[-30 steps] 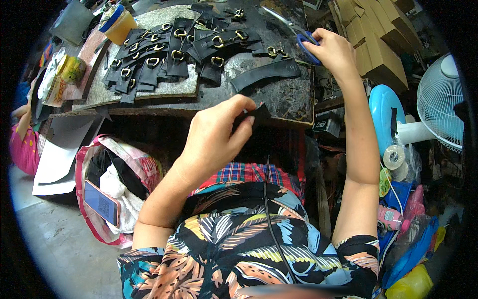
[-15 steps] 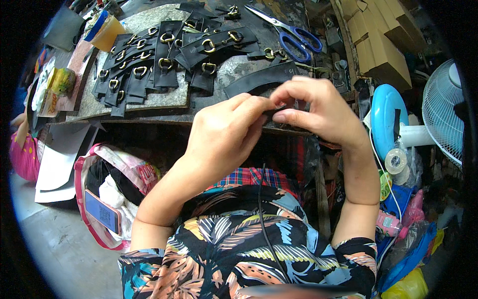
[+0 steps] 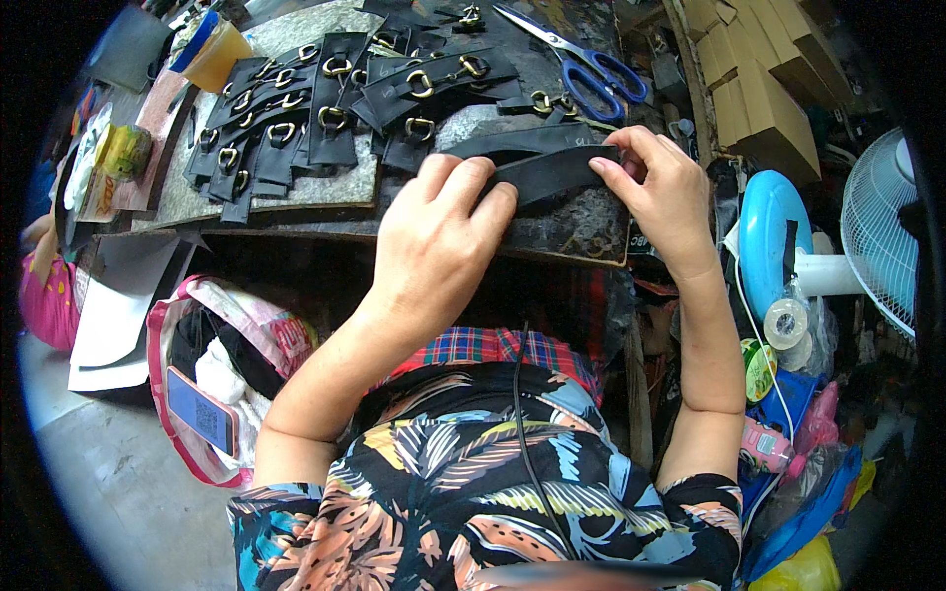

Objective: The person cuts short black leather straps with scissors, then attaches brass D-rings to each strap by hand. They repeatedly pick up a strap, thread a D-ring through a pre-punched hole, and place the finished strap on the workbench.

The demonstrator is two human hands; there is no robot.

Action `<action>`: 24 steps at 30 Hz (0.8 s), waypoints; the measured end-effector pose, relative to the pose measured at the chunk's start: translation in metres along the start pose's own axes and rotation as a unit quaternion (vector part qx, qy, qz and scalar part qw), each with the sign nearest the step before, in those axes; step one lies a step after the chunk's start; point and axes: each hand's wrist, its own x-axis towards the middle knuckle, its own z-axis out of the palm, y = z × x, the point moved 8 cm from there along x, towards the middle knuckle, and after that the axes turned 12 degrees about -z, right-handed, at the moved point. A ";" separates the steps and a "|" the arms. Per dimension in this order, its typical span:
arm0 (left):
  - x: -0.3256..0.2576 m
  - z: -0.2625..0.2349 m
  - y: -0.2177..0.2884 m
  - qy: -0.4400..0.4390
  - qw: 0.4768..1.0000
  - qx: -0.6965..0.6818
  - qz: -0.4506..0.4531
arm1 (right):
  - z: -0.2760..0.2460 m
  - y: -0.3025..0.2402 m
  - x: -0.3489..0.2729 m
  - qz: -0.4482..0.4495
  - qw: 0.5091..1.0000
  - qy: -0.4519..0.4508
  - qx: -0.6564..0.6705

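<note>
Between my two hands a black leather strap point(image 3: 558, 173) is stretched out over the table's front edge. My left hand point(image 3: 440, 219) grips its left end, the fingertips partly hidden behind the knuckles. At the other end, my right hand point(image 3: 662, 187) pinches the strap between thumb and fingers. Just behind it lies a second black strap piece point(image 3: 512, 144) on the table. Farther left, several black leather straps with brass-coloured D-rings point(image 3: 335, 67) are laid over a grey stone slab point(image 3: 330, 192). Blue-handled scissors point(image 3: 589, 71) rest at the back right, blades pointing away to the left.
A plastic cup of yellowish liquid point(image 3: 225, 61) and a yellow roll point(image 3: 124, 153) stand at the left. Cardboard boxes point(image 3: 759, 108) and a white-and-blue fan point(image 3: 774, 236) are on the right. Below the table, a bag point(image 3: 163, 414) holds a phone point(image 3: 202, 414).
My right hand has moved right and up from my left hand. The strap, mostly hidden in my fingers before, is now drawn out flat between both hands.
</note>
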 end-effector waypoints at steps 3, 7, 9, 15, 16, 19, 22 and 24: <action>-0.002 -0.008 -0.004 0.023 1.000 0.001 -0.012 | -0.003 -0.008 0.004 -0.005 1.000 0.002 0.014; -0.005 -0.020 -0.017 0.043 0.998 -0.023 -0.044 | -0.013 -0.019 0.008 -0.024 0.998 0.040 0.048; -0.006 -0.024 -0.020 0.071 0.997 -0.026 -0.035 | -0.015 -0.025 0.008 -0.038 0.997 0.043 0.057; 0.009 -0.034 -0.046 0.130 0.986 0.089 -0.056 | -0.024 -0.021 0.029 -0.138 0.985 0.096 -0.032; 0.014 -0.030 -0.050 0.110 0.987 0.101 -0.058 | -0.024 -0.007 0.041 -0.118 0.987 0.094 -0.049; 0.023 -0.010 -0.051 0.021 0.987 0.152 -0.042 | -0.009 0.024 0.071 -0.088 0.988 0.022 -0.128; 0.023 -0.003 -0.048 -0.016 0.986 0.160 -0.038 | 0.008 0.043 0.083 -0.036 0.984 -0.067 -0.164; 0.022 -0.001 -0.047 -0.027 0.987 0.151 -0.048 | 0.016 0.052 0.088 0.000 0.979 -0.129 -0.157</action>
